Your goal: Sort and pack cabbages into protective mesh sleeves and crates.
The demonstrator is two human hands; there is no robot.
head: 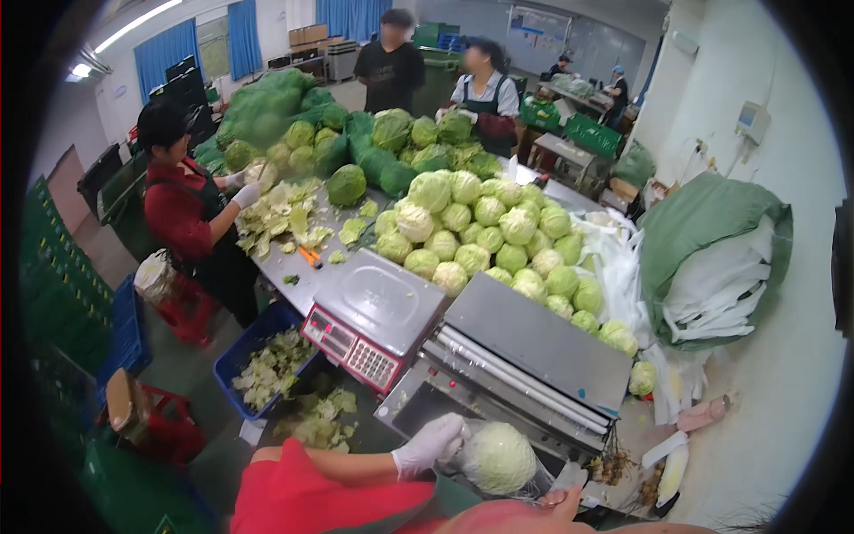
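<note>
A pale green cabbage [499, 458] sits in clear plastic film in front of my body, at the near edge of the film wrapping machine [534, 347]. My left hand [435, 442], in a white glove, has its fingers closed on the gathered film [460, 444] at the cabbage's left side. On the other side, my right hand [562, 502] grips the film low by the cabbage; its fingers are partly hidden. The machine's film roll [520, 380] lies just beyond the cabbage, below a flat grey metal cover.
A digital scale [380, 300] stands left of the machine, and trimmed cabbages [490, 213] are heaped behind. An orange-handled tool [309, 255] lies near loose leaves. Blue crate [230, 374] holds leaf scraps. A person [183, 200] trims at left; others stand beyond. White sleeves fill a green sack [714, 260].
</note>
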